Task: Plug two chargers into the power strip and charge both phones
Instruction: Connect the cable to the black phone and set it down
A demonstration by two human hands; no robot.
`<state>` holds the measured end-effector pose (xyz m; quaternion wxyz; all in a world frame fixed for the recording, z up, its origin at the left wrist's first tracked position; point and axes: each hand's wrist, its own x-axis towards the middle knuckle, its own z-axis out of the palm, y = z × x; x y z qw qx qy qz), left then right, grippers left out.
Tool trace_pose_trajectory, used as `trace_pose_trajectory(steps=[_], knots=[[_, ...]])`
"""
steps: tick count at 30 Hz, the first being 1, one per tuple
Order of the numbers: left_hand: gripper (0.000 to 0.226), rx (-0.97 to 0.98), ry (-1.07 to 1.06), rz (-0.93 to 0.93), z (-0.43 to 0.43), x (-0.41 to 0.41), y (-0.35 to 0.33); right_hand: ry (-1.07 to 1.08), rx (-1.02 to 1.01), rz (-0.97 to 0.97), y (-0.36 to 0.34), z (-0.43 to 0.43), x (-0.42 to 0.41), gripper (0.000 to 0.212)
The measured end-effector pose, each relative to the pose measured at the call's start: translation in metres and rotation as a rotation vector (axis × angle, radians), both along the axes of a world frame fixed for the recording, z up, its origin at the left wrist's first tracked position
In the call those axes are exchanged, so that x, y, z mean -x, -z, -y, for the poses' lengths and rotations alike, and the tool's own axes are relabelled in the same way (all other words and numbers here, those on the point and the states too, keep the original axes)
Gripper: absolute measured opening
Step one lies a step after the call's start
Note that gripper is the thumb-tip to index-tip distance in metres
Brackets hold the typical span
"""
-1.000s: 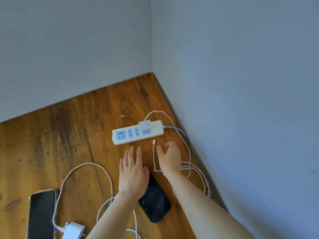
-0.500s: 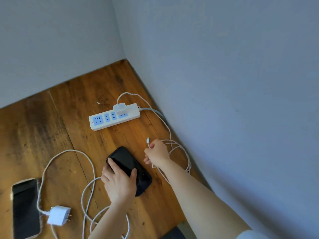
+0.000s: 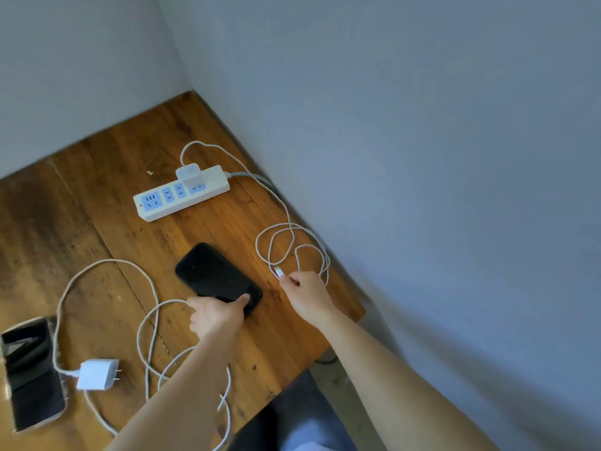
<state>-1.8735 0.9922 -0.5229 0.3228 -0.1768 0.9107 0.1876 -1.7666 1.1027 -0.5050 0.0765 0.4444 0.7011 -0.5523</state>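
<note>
A white power strip (image 3: 169,203) lies on the wooden table (image 3: 81,206) with one white charger (image 3: 190,175) plugged into its right end. That charger's cable (image 3: 286,209) loops toward the wall, and my right hand (image 3: 307,294) pinches its connector end (image 3: 278,272). My left hand (image 3: 216,315) grips the near end of a black phone (image 3: 211,273) lying flat. A second white charger (image 3: 97,374) lies unplugged at the lower left with its cable (image 3: 107,265) coiled on the table. A second phone (image 3: 31,369) rests at the left edge.
Grey walls (image 3: 422,157) meet in a corner behind the power strip and run close along the table's right edge. The table's near edge is at the bottom, with my lap (image 3: 292,418) below it.
My right hand has drawn the cable connector back toward me. My left hand has shifted to the phone's near end. The view has tilted and moved.
</note>
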Motion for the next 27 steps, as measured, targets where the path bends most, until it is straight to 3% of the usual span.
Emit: trace_pose_trajectory(steps=[3, 6, 10, 15, 20, 27], knots=[[0.1, 0.01, -0.055, 0.028, -0.003, 0.002, -0.005, -0.013, -0.018, -0.006, -0.005, 0.005, -0.015, 0.04], [0.079, -0.034, -0.016, 0.064, -0.002, 0.002, -0.01, 0.005, -0.021, 0.016, -0.006, 0.011, -0.027, 0.038], [0.059, -0.2, -0.061, 0.052, 0.009, 0.003, -0.014, 0.025, -0.114, 0.053, -0.009, 0.02, -0.04, 0.044], [0.023, -0.47, -0.168, 0.177, 0.025, 0.004, -0.035, 0.03, -0.192, 0.025, -0.029, 0.032, -0.05, 0.029], [0.02, -0.787, -0.41, 0.483, 0.046, -0.01, -0.08, 0.073, -0.199, -0.073, -0.067, 0.047, -0.058, 0.033], [0.024, -1.034, -0.508, 0.62, 0.089, -0.038, -0.14, 0.116, -0.149, -0.25, -0.136, 0.07, -0.07, 0.037]])
